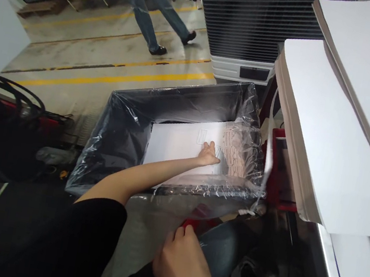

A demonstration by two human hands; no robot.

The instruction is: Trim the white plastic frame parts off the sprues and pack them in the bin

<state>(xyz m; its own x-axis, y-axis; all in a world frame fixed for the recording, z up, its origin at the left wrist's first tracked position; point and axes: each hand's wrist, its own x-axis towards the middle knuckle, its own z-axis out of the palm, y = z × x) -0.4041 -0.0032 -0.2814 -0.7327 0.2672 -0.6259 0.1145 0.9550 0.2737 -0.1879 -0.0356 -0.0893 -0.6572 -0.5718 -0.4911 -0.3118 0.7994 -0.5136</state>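
Note:
My left hand [208,154] reaches down into a dark bin [180,101] lined with clear plastic film [253,107]. Its fingers and thumb are apart, over a small clear item with thin lines [218,152]; whether they touch it is unclear. Beneath lies a white sheet [177,142] at the bottom of the bin. A similar outlined piece [202,136] rests beside my fingertips. Along the bin's right end are rows of brownish pieces [233,153], partly under the film. My right hand [183,260] is closed near my knee, and what it holds, if anything, is hidden.
Stacks of large white sheets [333,134] stand at the right on a metal-edged table [335,274]. A red crate [280,172] sits below them. Behind the bin is a black ribbed unit [245,21]. A person's legs [149,6] show on the yellow-lined floor [110,79].

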